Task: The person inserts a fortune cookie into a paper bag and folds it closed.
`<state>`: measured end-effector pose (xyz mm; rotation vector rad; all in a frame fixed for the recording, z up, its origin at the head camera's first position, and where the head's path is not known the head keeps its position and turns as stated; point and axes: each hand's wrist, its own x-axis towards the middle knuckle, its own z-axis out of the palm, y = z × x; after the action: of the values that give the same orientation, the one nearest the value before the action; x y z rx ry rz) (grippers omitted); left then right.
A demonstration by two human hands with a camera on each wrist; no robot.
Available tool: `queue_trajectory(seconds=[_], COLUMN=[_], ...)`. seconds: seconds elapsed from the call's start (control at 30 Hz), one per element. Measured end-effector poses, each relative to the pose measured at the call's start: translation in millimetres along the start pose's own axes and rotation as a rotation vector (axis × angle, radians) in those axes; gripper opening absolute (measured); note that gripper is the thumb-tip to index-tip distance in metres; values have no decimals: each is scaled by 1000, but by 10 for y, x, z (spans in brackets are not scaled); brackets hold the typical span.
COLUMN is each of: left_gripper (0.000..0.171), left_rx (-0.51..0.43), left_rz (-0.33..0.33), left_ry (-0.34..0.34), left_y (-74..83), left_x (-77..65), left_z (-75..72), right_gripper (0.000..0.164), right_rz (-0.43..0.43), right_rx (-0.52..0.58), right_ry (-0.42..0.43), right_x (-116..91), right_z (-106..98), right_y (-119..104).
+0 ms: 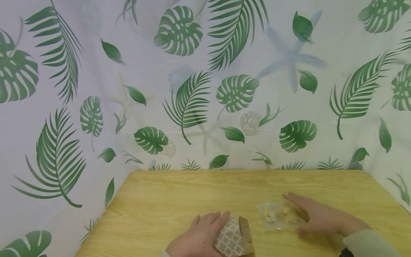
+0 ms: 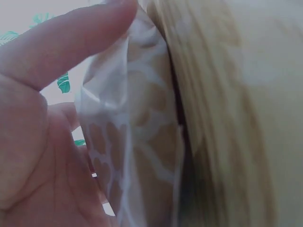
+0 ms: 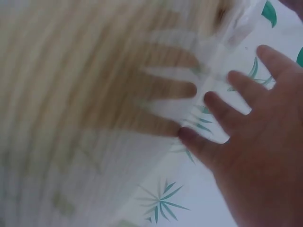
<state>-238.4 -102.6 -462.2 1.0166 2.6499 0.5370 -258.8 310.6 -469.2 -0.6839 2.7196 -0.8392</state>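
Observation:
My left hand [image 1: 199,237] holds a small brown paper bag [image 1: 229,237] with a white lattice pattern, near the front of the table. In the left wrist view, the thumb lies across one side of the bag [image 2: 147,118], its lower edge close to the wood. To the right, a clear plastic packet [image 1: 279,216] with pale beige pieces inside lies on the table. My right hand [image 1: 324,216] is at the packet's right end, thumb and fingers apart. The right wrist view shows that hand's fingers spread, tips at the tabletop, with part of the packet [image 3: 232,23] beyond them.
The light wood table [image 1: 192,189] runs back to a white curtain [image 1: 205,117] printed with green leaves, which also hangs along both sides. A pale sleeve [image 1: 369,242] and a dark band [image 1: 346,252] show at the right wrist.

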Motion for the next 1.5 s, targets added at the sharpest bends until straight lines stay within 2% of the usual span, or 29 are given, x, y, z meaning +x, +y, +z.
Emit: queue_trajectory(seconds=[0.2,0.43,0.8,1.0,1.17,1.37,1.5], left_gripper=[118,117,119,119,119,117,117], left_rx=[-16,-10,4,23,23,12,6], left_rz=[-14,-15,3,25,27,11,-3], left_ry=[-25,-39,-29,-14,-6,0,3], left_y=[12,-22,-17,-31,-54,-36,-26], left_x=[6,10,-8,-3,12,6,-4], left_z=[-2,19,10,6,14,20,22], right_gripper=[98,95,92,88,89,94,95], right_rz=[-29,91,27,21,48,24,69], right_rx=[-11,34,7,-27,19,42,77], right_ry=[-13,-47,-20,31,43,38,14], right_x=[35,0,-102,-105,-126,-184,-202], right_z=[20,31,65,114,164,156,154], right_y=[-8,-28,20,56,52,24,11])
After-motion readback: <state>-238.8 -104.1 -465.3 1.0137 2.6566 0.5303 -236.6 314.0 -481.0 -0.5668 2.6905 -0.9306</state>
